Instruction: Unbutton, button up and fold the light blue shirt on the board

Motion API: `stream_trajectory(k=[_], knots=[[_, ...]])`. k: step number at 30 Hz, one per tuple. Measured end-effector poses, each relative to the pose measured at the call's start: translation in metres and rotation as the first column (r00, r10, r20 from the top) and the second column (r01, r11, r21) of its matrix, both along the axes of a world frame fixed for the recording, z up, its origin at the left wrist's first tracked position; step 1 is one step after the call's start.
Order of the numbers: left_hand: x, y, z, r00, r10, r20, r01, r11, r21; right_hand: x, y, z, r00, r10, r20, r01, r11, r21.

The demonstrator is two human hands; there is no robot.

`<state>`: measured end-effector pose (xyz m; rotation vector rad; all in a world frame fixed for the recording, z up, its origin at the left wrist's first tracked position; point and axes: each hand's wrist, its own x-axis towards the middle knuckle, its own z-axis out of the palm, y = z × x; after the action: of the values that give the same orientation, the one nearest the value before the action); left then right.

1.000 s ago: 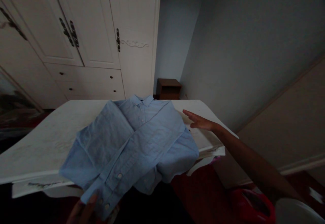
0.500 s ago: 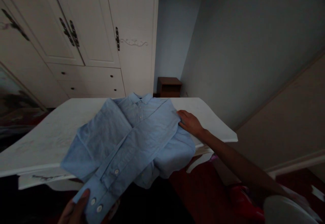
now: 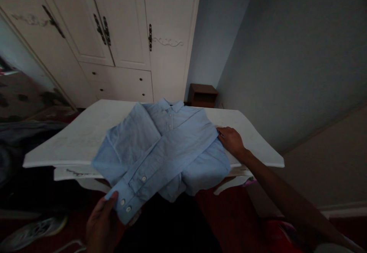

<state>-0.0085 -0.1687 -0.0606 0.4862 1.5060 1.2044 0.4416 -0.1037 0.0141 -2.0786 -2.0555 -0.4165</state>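
A light-blue button-up shirt (image 3: 179,147) lies on the white table (image 3: 77,138), its collar at the far edge and its lower part hanging over the near edge. One sleeve runs diagonally across the front toward me. My left hand (image 3: 101,216) pinches that sleeve's cuff, thumb on top, off the table's near side; white buttons show on the cuff. At the shirt's right side my right hand (image 3: 231,140) grips the folded sleeve edge near the shoulder, its fingertips partly hidden by cloth. The other sleeve lies folded on the left.
A white wardrobe (image 3: 129,23) with dark handles stands behind the table. A small brown cabinet (image 3: 202,92) sits in the corner by the grey wall (image 3: 301,54). On the floor at lower left is a shoe (image 3: 34,230); a red item (image 3: 278,234) lies at lower right.
The view has shifted, so the table and shirt appear further right and slightly higher. Both hands keep their hold on the shirt, which lies much the same.
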Motion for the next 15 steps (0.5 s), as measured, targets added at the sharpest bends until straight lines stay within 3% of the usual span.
stream_trajectory(k=[4, 8, 12, 15], knots=[[-0.008, 0.001, -0.008, 0.989, 0.123, 0.088, -0.123, 0.992, -0.007, 0.018, 0.0, -0.001, 0.985, 0.158, -0.075, -0.155, 0.987, 0.047], [-0.005, 0.001, 0.002, 0.987, 0.136, 0.084, -0.138, 0.99, 0.017, 0.022, -0.002, 0.008, 0.952, 0.254, -0.172, -0.222, 0.957, 0.184], [0.006, 0.006, 0.014, 0.993, 0.077, 0.087, -0.086, 0.991, 0.106, -0.019, -0.008, 0.025, 0.891, 0.395, -0.223, -0.345, 0.91, 0.23], [0.003, 0.0, 0.017, 0.995, -0.015, 0.102, 0.004, 0.994, 0.11, -0.066, -0.015, 0.037, 0.799, 0.552, -0.238, -0.526, 0.834, 0.168]])
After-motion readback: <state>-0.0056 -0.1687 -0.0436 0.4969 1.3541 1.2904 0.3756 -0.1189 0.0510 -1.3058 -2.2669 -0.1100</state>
